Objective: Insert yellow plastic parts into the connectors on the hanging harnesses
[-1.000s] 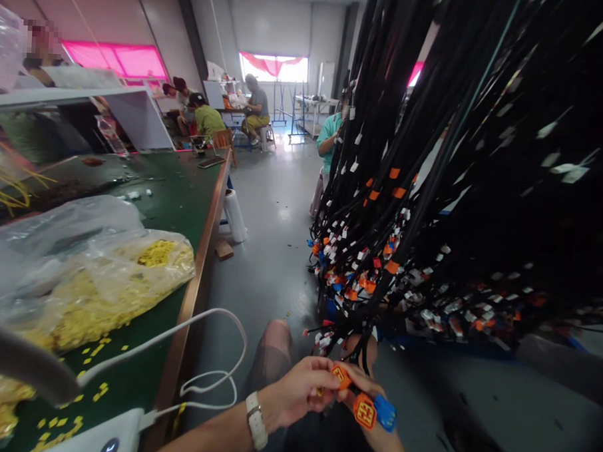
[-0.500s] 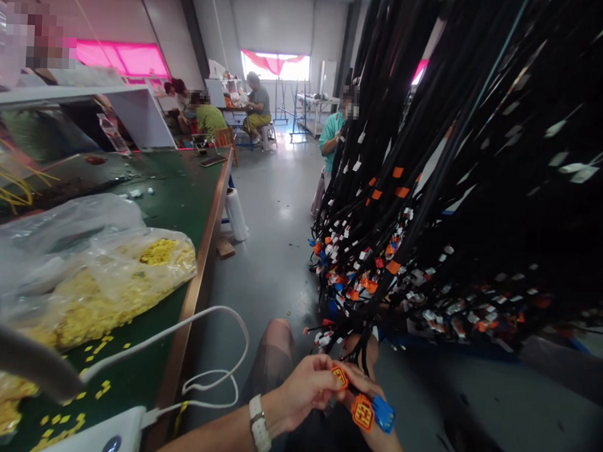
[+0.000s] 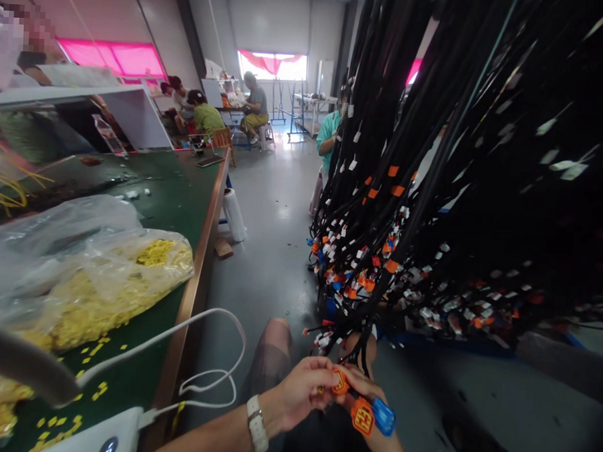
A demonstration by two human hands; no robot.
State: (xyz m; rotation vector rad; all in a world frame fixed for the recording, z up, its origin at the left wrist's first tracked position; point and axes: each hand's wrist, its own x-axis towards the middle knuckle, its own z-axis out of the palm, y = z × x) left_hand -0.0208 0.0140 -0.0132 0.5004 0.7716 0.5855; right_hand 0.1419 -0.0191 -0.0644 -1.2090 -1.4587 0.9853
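Observation:
My right hand (image 3: 369, 387) is closed around black wiring-harness leads and grips an orange connector (image 3: 341, 381) with yellow inside. Below it hang a second orange connector (image 3: 362, 416) with yellow in its face and a blue connector (image 3: 384, 417). My left hand (image 3: 301, 391), with a white watch on the wrist, is pinched right beside the upper orange connector. A small yellow piece (image 3: 320, 389) shows at its fingertips, partly hidden. Several similar yellow pieces lie loose on the green table, by a clear plastic bag (image 3: 124, 278) full of them.
A thick hanging mass of black harnesses (image 3: 384, 156) with white, orange and blue ends fills the right side. At left stands the green table (image 3: 177, 200), with a white power bank (image 3: 102, 434) and its cable (image 3: 218, 312). Several people sit or stand farther back.
My left fingertips have drawn slightly back from the upper orange connector, and a yellow piece now shows at them. The right hand keeps its hold, with the connectors turned slightly.

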